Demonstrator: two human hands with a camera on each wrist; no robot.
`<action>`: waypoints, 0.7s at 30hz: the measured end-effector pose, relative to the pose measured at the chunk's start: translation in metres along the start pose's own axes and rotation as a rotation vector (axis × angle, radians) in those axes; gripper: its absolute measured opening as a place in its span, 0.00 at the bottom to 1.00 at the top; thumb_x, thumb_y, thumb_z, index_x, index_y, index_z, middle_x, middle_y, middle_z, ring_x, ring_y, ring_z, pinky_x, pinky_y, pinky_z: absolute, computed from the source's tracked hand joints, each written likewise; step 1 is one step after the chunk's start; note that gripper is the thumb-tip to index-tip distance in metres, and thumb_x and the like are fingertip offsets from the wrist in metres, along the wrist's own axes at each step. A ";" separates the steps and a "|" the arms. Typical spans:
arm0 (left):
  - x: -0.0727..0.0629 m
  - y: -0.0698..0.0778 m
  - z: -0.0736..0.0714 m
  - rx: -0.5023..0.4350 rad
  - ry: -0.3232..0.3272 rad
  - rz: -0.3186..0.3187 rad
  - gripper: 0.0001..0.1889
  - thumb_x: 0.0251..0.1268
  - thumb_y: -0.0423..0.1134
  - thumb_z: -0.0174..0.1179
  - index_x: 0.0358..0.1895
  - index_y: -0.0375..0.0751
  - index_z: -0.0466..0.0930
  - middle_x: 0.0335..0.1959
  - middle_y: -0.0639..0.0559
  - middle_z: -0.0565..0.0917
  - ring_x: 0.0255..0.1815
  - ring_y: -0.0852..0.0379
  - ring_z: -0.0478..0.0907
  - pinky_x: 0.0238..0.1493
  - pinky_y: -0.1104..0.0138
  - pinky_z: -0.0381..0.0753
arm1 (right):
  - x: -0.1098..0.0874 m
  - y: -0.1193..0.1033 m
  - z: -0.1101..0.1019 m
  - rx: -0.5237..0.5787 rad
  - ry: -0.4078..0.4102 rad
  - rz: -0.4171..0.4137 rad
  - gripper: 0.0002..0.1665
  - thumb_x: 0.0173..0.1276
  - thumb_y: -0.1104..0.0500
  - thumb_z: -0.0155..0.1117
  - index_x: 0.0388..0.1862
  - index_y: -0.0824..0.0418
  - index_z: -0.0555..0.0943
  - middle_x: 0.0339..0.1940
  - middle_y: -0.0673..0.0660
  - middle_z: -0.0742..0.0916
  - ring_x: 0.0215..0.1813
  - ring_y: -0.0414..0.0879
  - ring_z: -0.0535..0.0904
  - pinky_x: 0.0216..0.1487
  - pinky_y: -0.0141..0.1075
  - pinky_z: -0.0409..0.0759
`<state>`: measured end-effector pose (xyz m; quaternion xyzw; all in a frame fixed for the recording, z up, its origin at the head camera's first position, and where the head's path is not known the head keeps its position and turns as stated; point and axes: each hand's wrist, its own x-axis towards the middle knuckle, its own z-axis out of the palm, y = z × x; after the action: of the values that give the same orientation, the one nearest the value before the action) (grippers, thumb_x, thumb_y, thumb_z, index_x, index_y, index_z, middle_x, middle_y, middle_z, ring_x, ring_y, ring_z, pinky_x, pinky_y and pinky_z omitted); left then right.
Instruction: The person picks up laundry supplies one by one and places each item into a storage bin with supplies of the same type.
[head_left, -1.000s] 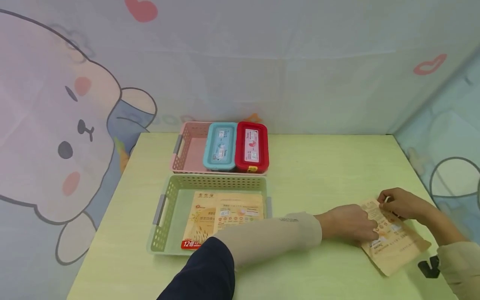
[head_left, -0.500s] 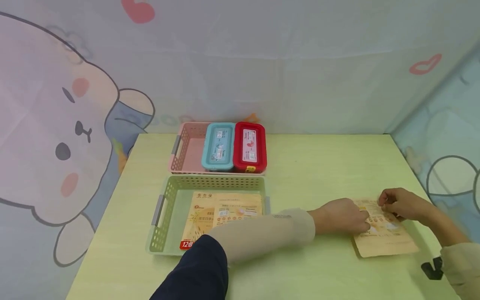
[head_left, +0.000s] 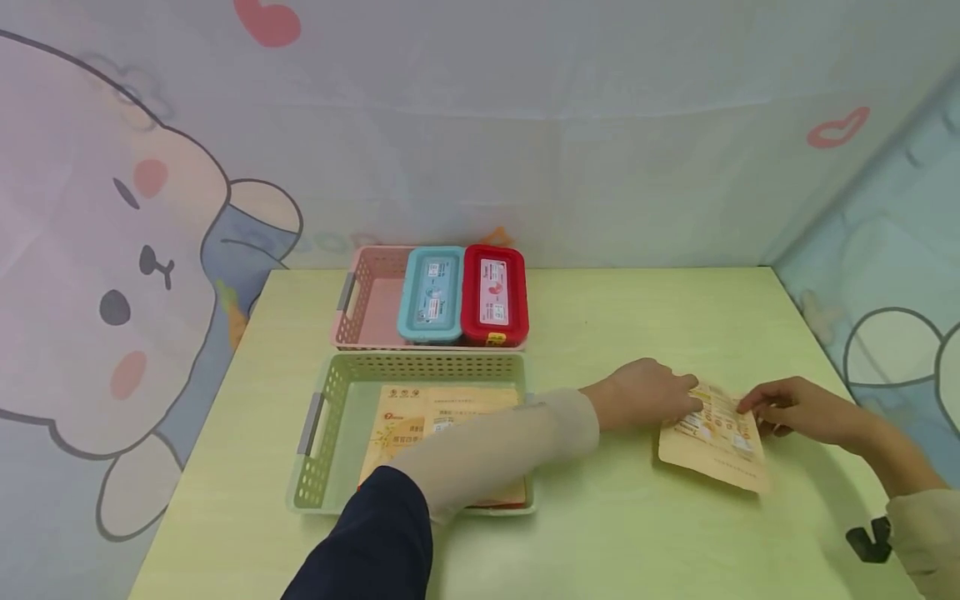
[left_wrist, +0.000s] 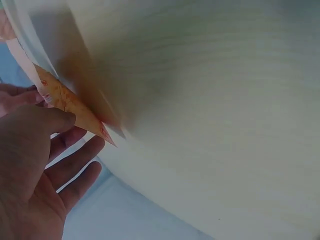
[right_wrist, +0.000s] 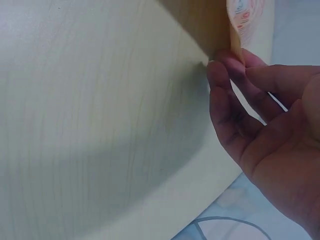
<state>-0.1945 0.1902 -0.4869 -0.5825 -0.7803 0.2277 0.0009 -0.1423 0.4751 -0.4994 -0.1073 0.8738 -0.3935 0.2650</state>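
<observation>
A flat tan packet with orange and white print [head_left: 716, 437] is held up at a tilt between both hands, at the right of the table in the head view. My left hand [head_left: 651, 393] pinches its left edge. In the left wrist view the thumb and forefinger grip the packet [left_wrist: 75, 107], while the other fingers spread away from it. My right hand [head_left: 810, 412] has the opposite edge. Thumb and fingertips pinch a corner of the packet [right_wrist: 245, 25] in the right wrist view.
Similar tan packets [head_left: 397, 425] lie in a green basket [head_left: 322, 450], partly hidden by my left sleeve. Behind it, a pink basket [head_left: 375, 300] holds a blue-lidded box [head_left: 431, 296] and a red-lidded box [head_left: 495, 296]. A printed cloth [head_left: 562, 167] hangs behind the table.
The packet has shifted left and turned, with its near edge now lifted toward a tilt. The left hand has moved left and away with it; the right hand follows slightly left.
</observation>
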 end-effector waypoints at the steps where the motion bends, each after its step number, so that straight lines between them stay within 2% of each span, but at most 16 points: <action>1: -0.001 -0.003 0.000 -0.013 0.006 -0.004 0.18 0.89 0.43 0.46 0.70 0.69 0.74 0.62 0.62 0.75 0.33 0.63 0.69 0.42 0.72 0.81 | 0.000 0.000 0.000 -0.006 0.008 -0.013 0.16 0.84 0.68 0.51 0.60 0.76 0.80 0.49 0.62 0.87 0.43 0.44 0.86 0.42 0.40 0.87; 7: -0.006 -0.011 0.000 -0.044 0.042 -0.016 0.18 0.88 0.41 0.49 0.69 0.67 0.76 0.60 0.62 0.76 0.33 0.63 0.69 0.39 0.72 0.80 | 0.000 0.003 0.001 -0.006 0.055 -0.101 0.15 0.79 0.70 0.57 0.61 0.74 0.80 0.49 0.60 0.86 0.45 0.41 0.86 0.44 0.39 0.87; 11: -0.008 -0.014 -0.002 -0.069 0.067 -0.030 0.17 0.88 0.39 0.48 0.69 0.64 0.75 0.58 0.63 0.77 0.31 0.63 0.67 0.35 0.73 0.74 | -0.002 0.010 -0.001 0.002 0.089 -0.146 0.15 0.79 0.70 0.59 0.61 0.72 0.81 0.51 0.58 0.88 0.47 0.39 0.86 0.45 0.39 0.88; 13: -0.008 -0.016 -0.004 -0.075 0.077 -0.034 0.17 0.88 0.39 0.48 0.69 0.63 0.74 0.57 0.63 0.77 0.30 0.62 0.67 0.34 0.73 0.71 | -0.005 0.013 0.000 -0.001 0.123 -0.135 0.15 0.80 0.68 0.60 0.61 0.70 0.81 0.52 0.55 0.88 0.48 0.39 0.86 0.45 0.38 0.87; 16: -0.008 -0.020 -0.008 -0.087 0.083 -0.035 0.16 0.88 0.37 0.47 0.66 0.62 0.74 0.54 0.62 0.76 0.29 0.61 0.64 0.32 0.72 0.68 | -0.009 0.015 0.000 0.022 0.178 -0.074 0.16 0.81 0.64 0.62 0.63 0.67 0.81 0.53 0.51 0.88 0.49 0.39 0.85 0.46 0.37 0.86; 21: -0.007 -0.026 -0.013 -0.108 0.086 -0.026 0.15 0.86 0.35 0.47 0.63 0.61 0.74 0.53 0.62 0.77 0.28 0.61 0.63 0.31 0.71 0.66 | -0.015 0.012 -0.003 0.078 0.243 -0.010 0.21 0.82 0.59 0.62 0.68 0.67 0.77 0.55 0.46 0.88 0.51 0.38 0.85 0.46 0.37 0.85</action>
<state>-0.2126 0.1824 -0.4639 -0.5808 -0.7981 0.1603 0.0059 -0.1310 0.4909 -0.5008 -0.0527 0.8829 -0.4387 0.1590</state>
